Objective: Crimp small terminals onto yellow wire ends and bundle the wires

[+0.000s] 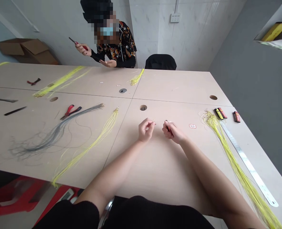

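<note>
Above the table's middle, my left hand point(146, 129) is closed in a pinch. Something tiny and pale shows at its fingertips, too small to name. A short gap to the right, my right hand point(173, 132) is wrapped round a small dark and red lighter point(168, 128), mostly hidden by the fingers. To the left of my hands lies a bundle of yellow cords point(102, 130), gathered at its far end. A second, thicker yellow cord bundle point(229, 156) runs along the right side, beside a steel ruler point(248, 163).
Several lighters point(220, 113) lie at the right edge near a small label point(192, 126). Left are grey cords point(57, 130), red-handled pliers point(70, 111) and a dark blade-like tool point(15, 110). Across the table, a co-worker point(126, 41) holds a red-handled tool point(79, 44). Holes point(143, 107) pierce the tabletop.
</note>
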`<state>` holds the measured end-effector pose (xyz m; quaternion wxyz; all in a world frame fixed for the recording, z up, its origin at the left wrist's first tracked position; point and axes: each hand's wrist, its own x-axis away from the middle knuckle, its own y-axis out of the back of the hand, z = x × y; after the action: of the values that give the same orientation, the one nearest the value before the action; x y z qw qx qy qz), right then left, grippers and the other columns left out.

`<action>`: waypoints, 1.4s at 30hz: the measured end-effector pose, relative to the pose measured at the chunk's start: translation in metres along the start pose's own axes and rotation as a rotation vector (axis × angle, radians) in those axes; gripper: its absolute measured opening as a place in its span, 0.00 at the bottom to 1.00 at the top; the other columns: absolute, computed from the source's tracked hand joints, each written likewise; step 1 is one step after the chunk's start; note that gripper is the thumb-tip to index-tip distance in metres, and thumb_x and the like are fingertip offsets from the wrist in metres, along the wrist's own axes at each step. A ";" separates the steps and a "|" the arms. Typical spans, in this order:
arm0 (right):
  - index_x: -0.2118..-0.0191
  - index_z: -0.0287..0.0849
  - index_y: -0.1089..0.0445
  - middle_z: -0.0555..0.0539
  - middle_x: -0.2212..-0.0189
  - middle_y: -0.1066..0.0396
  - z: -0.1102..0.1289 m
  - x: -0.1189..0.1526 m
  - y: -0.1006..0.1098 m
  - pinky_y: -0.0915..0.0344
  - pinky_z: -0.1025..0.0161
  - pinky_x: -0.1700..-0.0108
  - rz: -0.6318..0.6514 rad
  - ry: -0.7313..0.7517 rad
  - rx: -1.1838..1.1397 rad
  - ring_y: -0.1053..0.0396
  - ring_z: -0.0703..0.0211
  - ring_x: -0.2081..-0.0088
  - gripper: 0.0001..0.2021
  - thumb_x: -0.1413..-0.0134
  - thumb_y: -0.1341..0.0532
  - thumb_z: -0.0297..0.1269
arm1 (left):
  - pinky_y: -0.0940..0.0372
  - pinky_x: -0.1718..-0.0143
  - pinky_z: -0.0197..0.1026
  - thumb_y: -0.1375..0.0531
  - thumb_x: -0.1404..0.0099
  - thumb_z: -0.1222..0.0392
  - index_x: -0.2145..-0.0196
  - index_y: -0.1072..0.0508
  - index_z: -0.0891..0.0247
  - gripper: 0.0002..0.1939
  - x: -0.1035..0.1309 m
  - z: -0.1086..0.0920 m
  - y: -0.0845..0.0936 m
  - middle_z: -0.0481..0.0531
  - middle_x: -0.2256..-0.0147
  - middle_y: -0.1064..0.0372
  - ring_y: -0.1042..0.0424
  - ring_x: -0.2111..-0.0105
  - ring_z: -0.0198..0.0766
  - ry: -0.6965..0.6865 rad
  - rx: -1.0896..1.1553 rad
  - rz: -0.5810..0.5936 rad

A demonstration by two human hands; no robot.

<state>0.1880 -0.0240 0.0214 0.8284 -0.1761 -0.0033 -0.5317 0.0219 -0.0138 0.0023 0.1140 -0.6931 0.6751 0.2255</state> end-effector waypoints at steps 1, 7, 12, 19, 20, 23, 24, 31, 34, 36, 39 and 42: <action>0.82 0.44 0.49 0.58 0.89 0.56 -0.003 -0.002 -0.006 0.63 0.67 0.82 -0.020 -0.004 -0.033 0.62 0.71 0.85 0.26 0.49 0.42 0.58 | 0.42 0.70 0.40 0.46 0.36 0.39 0.78 0.35 0.60 0.24 0.001 0.000 0.000 0.50 0.77 0.35 0.39 0.74 0.35 -0.001 0.007 -0.015; 0.86 0.45 0.55 0.58 0.91 0.60 -0.013 -0.011 -0.026 0.62 0.66 0.82 -0.159 0.055 -0.098 0.62 0.70 0.87 0.24 0.52 0.41 0.49 | 0.43 0.71 0.40 0.46 0.37 0.39 0.79 0.35 0.61 0.23 0.003 -0.004 -0.002 0.50 0.77 0.36 0.40 0.75 0.35 -0.011 0.011 0.044; 0.87 0.45 0.51 0.57 0.91 0.59 -0.013 -0.011 -0.023 0.62 0.65 0.82 -0.066 0.086 -0.094 0.62 0.70 0.86 0.21 0.53 0.46 0.48 | 0.43 0.72 0.40 0.45 0.37 0.40 0.79 0.35 0.60 0.23 0.003 -0.006 -0.003 0.49 0.78 0.38 0.41 0.76 0.34 -0.016 0.018 0.073; 0.90 0.46 0.53 0.54 0.93 0.58 -0.018 -0.011 -0.017 0.59 0.64 0.82 0.058 0.063 0.021 0.60 0.68 0.87 0.20 0.52 0.50 0.41 | 0.43 0.74 0.40 0.46 0.35 0.41 0.79 0.35 0.60 0.23 0.005 -0.010 -0.004 0.49 0.79 0.38 0.41 0.77 0.34 -0.061 -0.066 0.099; 0.90 0.46 0.52 0.54 0.94 0.58 -0.018 -0.012 -0.018 0.59 0.64 0.82 0.058 0.051 0.034 0.59 0.68 0.87 0.19 0.53 0.50 0.40 | 0.43 0.74 0.40 0.46 0.35 0.42 0.79 0.35 0.60 0.22 0.006 -0.011 -0.004 0.49 0.79 0.39 0.41 0.77 0.34 -0.076 -0.078 0.107; 0.91 0.46 0.52 0.53 0.94 0.57 -0.019 -0.013 -0.018 0.58 0.64 0.83 0.044 0.019 0.047 0.60 0.68 0.87 0.18 0.55 0.50 0.38 | 0.43 0.75 0.39 0.46 0.33 0.46 0.78 0.35 0.61 0.20 0.006 -0.012 -0.005 0.49 0.79 0.39 0.42 0.78 0.32 -0.127 -0.109 0.107; 0.91 0.46 0.52 0.53 0.94 0.57 -0.019 -0.013 -0.019 0.59 0.64 0.83 0.038 0.017 0.043 0.60 0.68 0.87 0.18 0.55 0.50 0.38 | 0.44 0.76 0.38 0.46 0.33 0.48 0.78 0.35 0.61 0.20 0.006 -0.011 -0.006 0.48 0.79 0.39 0.42 0.78 0.32 -0.158 -0.112 0.097; 0.92 0.46 0.51 0.54 0.94 0.57 -0.018 -0.015 -0.019 0.61 0.63 0.83 0.022 -0.004 -0.019 0.60 0.68 0.88 0.17 0.58 0.50 0.40 | 0.43 0.77 0.33 0.45 0.32 0.61 0.75 0.34 0.63 0.13 0.005 -0.005 -0.007 0.46 0.78 0.38 0.41 0.79 0.28 -0.376 -0.086 0.062; 0.92 0.46 0.51 0.54 0.94 0.57 -0.017 -0.014 -0.019 0.61 0.63 0.83 0.041 0.000 -0.021 0.60 0.69 0.87 0.17 0.59 0.49 0.40 | 0.43 0.78 0.33 0.45 0.31 0.60 0.75 0.34 0.63 0.13 0.005 -0.006 -0.006 0.46 0.78 0.38 0.40 0.79 0.28 -0.378 -0.116 0.069; 0.91 0.46 0.51 0.54 0.94 0.57 -0.017 -0.014 -0.019 0.61 0.63 0.82 0.047 0.003 -0.017 0.60 0.69 0.87 0.17 0.58 0.49 0.40 | 0.43 0.78 0.33 0.46 0.31 0.60 0.75 0.35 0.63 0.14 0.004 -0.006 -0.006 0.46 0.79 0.39 0.41 0.79 0.29 -0.374 -0.131 0.074; 0.91 0.46 0.51 0.54 0.94 0.57 -0.017 -0.015 -0.018 0.61 0.63 0.83 0.054 0.001 -0.023 0.60 0.68 0.87 0.17 0.58 0.49 0.41 | 0.43 0.78 0.34 0.46 0.31 0.60 0.75 0.35 0.63 0.14 0.004 -0.006 -0.005 0.46 0.79 0.39 0.41 0.79 0.29 -0.384 -0.141 0.085; 0.90 0.46 0.51 0.55 0.94 0.57 -0.017 -0.015 -0.017 0.60 0.63 0.83 0.078 0.008 -0.032 0.60 0.68 0.88 0.17 0.57 0.49 0.42 | 0.43 0.77 0.33 0.46 0.31 0.60 0.74 0.34 0.63 0.13 0.004 -0.004 -0.005 0.46 0.78 0.38 0.40 0.79 0.29 -0.397 -0.146 0.095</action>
<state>0.1632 -0.0226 0.0072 0.8454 -0.1873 0.0154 -0.4999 0.0271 -0.0189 0.0038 0.1834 -0.6088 0.6534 0.4109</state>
